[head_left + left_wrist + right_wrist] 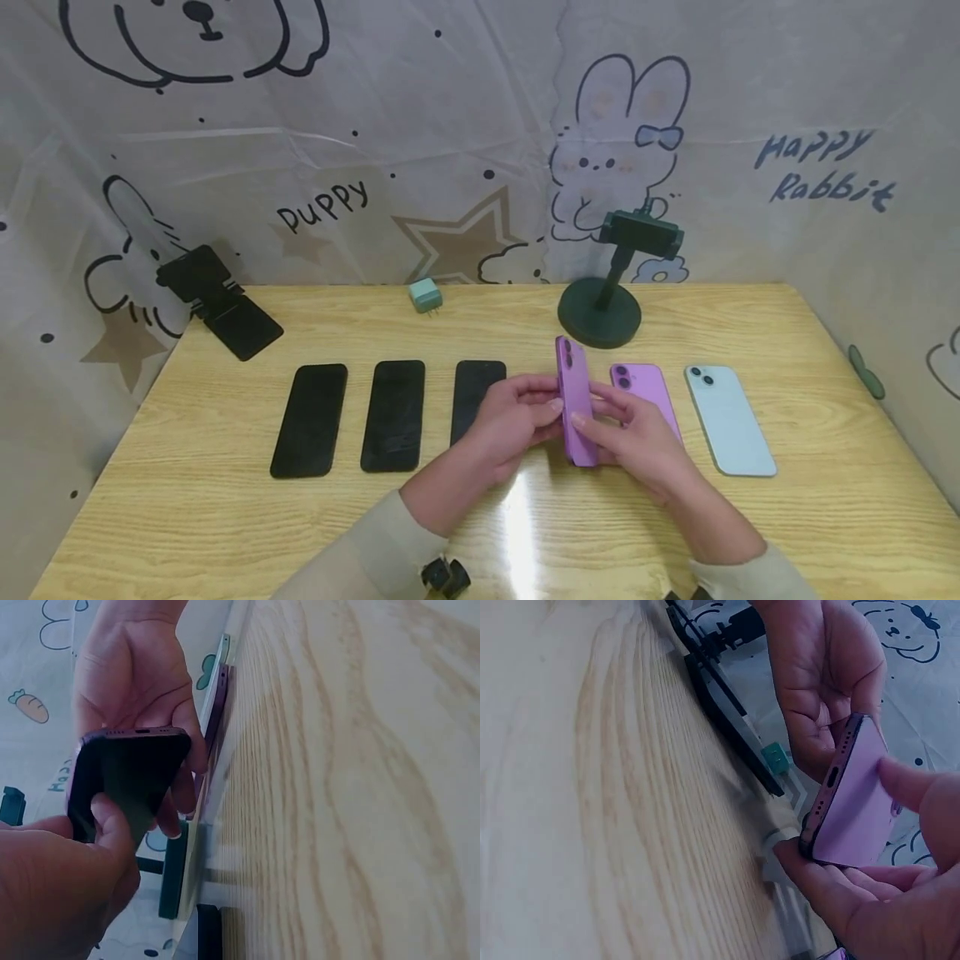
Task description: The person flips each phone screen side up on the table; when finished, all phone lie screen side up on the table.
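Both hands hold one smartphone with a purple back point(576, 408), raised and tilted on edge over the table in the head view. My left hand point(517, 417) grips its left side, thumb toward the screen. The right hand point(641, 437) holds the other side, its thumb lying on the purple back. In the left wrist view the phone's dark screen point(124, 769) faces the camera. The right wrist view shows its purple back point(859, 799) and the bottom edge with port and speaker holes. Just behind the right fingers lies another purple phone point(648, 383).
Three phones with black screens, a left one point(309, 421), a middle one point(393, 417) and a partly hidden one point(476, 392), lie in a row. A light blue phone point(731, 421) lies at right. Behind stand a green phone holder point(600, 312), a charger plug point(426, 294) and a black folding stand point(243, 325).
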Demonstrator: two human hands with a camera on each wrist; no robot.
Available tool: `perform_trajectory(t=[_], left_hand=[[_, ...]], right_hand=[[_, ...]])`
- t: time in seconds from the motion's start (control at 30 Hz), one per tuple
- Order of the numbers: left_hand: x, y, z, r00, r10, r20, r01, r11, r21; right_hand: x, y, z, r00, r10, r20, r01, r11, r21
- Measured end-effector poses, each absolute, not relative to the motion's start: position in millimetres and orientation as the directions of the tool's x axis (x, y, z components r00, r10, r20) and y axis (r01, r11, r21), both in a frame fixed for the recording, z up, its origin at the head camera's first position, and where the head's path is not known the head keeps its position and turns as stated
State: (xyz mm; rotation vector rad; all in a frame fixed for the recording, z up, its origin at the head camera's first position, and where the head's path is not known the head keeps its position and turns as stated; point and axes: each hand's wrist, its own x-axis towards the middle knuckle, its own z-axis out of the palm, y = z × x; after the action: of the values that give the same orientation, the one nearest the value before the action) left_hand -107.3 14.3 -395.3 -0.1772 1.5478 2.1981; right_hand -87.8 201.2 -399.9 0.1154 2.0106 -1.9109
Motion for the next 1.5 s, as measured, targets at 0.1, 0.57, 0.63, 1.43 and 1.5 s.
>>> perform_trajectory(t=[0.1, 0.57, 0.63, 1.43, 1.5], left_hand=[[-107, 14, -396, -0.893, 0.302, -0.335, -0.414, -0.257, 0.873], [-113, 20, -402, -0.945, 0.089, -0.314, -0.305, 0.097, 0.947], [-112, 21, -399, -0.949, 0.044, -0.313, -0.304, 0.143, 0.942], [-110, 16, -399, -0.959, 0.004, -0.284, -0.284, 0.027, 0.958], [-109, 16, -399, -0.954, 0.009, -0.298, -0.298, 0.009, 0.954]], right_hand=[[-88, 202, -401, -0.925, -0.24, -0.293, 0.292, 0.041, -0.955], [-85, 207, -403, -0.869, -0.473, -0.144, 0.265, -0.201, -0.943], [-85, 205, -404, -0.887, -0.432, -0.161, 0.272, -0.209, -0.939], [-88, 207, -402, -0.96, -0.032, -0.279, 0.275, 0.086, -0.958], [-88, 207, -402, -0.959, -0.04, -0.279, 0.275, 0.09, -0.957]])
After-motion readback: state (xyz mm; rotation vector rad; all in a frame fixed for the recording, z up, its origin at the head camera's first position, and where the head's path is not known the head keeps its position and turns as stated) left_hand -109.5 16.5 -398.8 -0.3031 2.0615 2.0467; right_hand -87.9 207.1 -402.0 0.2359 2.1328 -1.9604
